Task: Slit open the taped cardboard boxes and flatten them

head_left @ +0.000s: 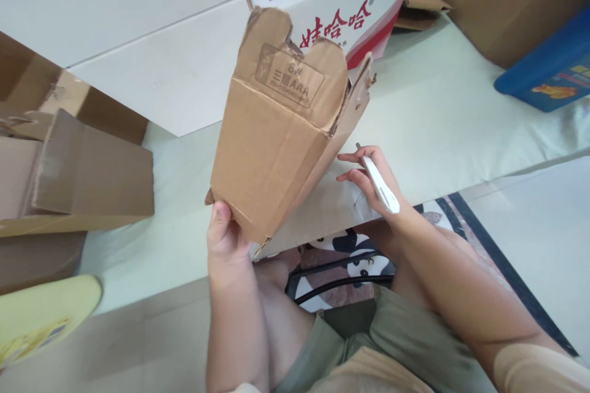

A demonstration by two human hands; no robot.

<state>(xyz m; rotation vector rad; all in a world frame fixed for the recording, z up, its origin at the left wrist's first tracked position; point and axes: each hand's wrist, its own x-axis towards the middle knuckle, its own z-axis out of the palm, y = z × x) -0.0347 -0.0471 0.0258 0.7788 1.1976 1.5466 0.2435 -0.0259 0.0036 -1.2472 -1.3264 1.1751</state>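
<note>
A brown cardboard box [271,147] is tilted in front of me, its torn, curved flap with printed text at the far end. My left hand [225,230] grips its near left corner, thumb on the face and the other fingers hidden behind. Just right of the box, my right hand [373,178] holds a white utility knife [380,183], its short metal tip pointing away from me. The fingers of that hand are partly bent around the knife and do not touch the box.
A white carton with red lettering [332,21] stands behind the box. Opened cardboard boxes [96,166] lie at left, near a pale yellow container [50,313]. A blue container [548,73] and a large brown carton [507,0] are at right on the cloth-covered surface [442,135].
</note>
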